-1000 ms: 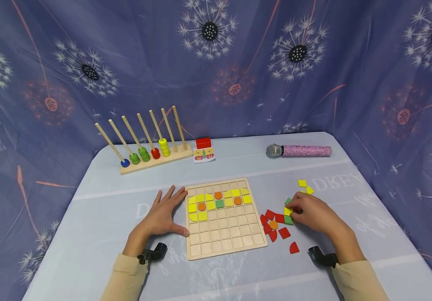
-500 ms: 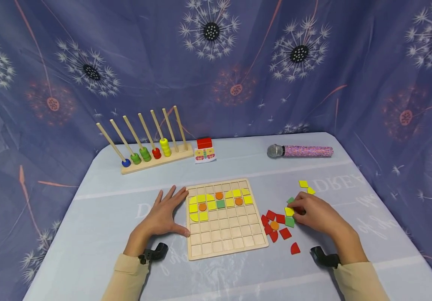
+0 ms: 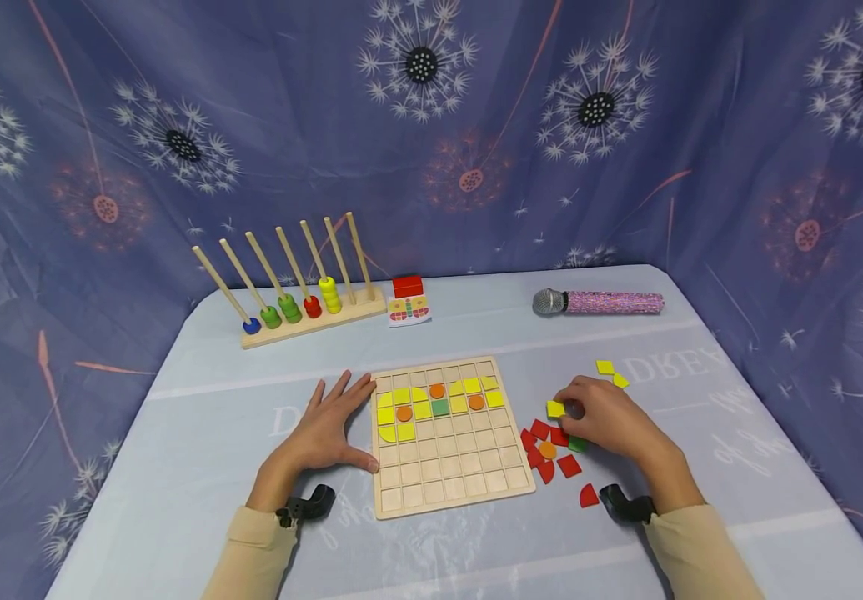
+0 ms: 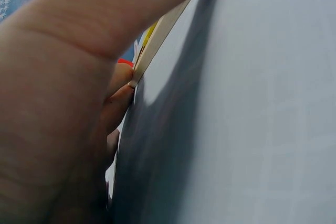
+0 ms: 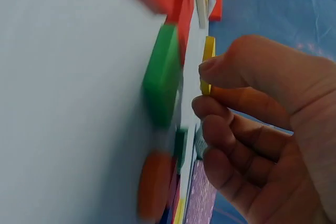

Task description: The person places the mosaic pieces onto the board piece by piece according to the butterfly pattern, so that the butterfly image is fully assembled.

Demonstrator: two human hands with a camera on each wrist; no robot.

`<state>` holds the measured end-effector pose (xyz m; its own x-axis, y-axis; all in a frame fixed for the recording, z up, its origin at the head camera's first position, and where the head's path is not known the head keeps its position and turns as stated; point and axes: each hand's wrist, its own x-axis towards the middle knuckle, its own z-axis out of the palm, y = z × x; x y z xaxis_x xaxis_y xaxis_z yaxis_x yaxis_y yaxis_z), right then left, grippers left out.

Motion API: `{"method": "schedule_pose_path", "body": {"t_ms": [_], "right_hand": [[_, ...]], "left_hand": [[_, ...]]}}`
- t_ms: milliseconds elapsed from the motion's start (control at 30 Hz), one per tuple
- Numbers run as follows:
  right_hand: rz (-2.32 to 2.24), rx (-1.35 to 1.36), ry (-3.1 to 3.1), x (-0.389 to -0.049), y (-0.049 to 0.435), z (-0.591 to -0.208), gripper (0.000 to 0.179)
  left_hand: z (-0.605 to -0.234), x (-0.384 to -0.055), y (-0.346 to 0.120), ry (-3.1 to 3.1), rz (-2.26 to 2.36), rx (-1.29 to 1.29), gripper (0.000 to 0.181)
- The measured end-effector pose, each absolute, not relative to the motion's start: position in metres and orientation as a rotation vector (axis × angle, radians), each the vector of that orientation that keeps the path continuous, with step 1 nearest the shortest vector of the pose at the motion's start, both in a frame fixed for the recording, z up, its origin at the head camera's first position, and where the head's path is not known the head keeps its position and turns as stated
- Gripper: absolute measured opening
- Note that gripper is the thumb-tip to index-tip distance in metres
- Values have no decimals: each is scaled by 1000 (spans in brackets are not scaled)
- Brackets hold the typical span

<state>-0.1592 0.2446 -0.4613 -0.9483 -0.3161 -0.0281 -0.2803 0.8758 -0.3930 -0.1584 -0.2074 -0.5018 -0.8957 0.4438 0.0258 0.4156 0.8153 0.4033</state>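
My right hand (image 3: 611, 417) pinches a yellow square tile (image 3: 554, 409) between thumb and forefinger, raised over the loose pieces. In the right wrist view that yellow tile (image 5: 209, 51) shows edge-on at the fingertips. Beneath the hand lie a green tile (image 3: 577, 444) and several red tiles (image 3: 569, 466) around an orange disc (image 3: 547, 450). My left hand (image 3: 326, 425) lies spread, its thumb and fingertips at the left edge of a wooden grid board (image 3: 461, 475). Yellow pieces, orange discs and one green square fill part of the board's upper rows.
Two yellow pieces (image 3: 605, 367) lie beyond the right hand. A microphone (image 3: 599, 302) with a glittery pink handle is at the back right. A wooden peg stand (image 3: 311, 321) with coloured beads stands back left, beside a small card (image 3: 408, 310) with a butterfly pattern.
My right hand has picked up the yellow tile from among the loose pieces and moved it left, toward the board. The left hand stays at the board's edge.
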Motion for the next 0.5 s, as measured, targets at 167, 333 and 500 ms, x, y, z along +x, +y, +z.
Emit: {"method": "schedule_pose_path", "body": {"t_ms": [167, 333, 500], "right_hand": [[-666, -548, 2944, -169, 226, -461, 31], [-713, -617, 2901, -176, 204, -461, 30], [-793, -686, 2839, -179, 179, -462, 30]], "left_hand": [[-502, -159, -209, 2927, 628, 690, 133], [-503, -160, -209, 2922, 636, 697, 132], [-502, -160, -208, 2922, 622, 704, 133]]}}
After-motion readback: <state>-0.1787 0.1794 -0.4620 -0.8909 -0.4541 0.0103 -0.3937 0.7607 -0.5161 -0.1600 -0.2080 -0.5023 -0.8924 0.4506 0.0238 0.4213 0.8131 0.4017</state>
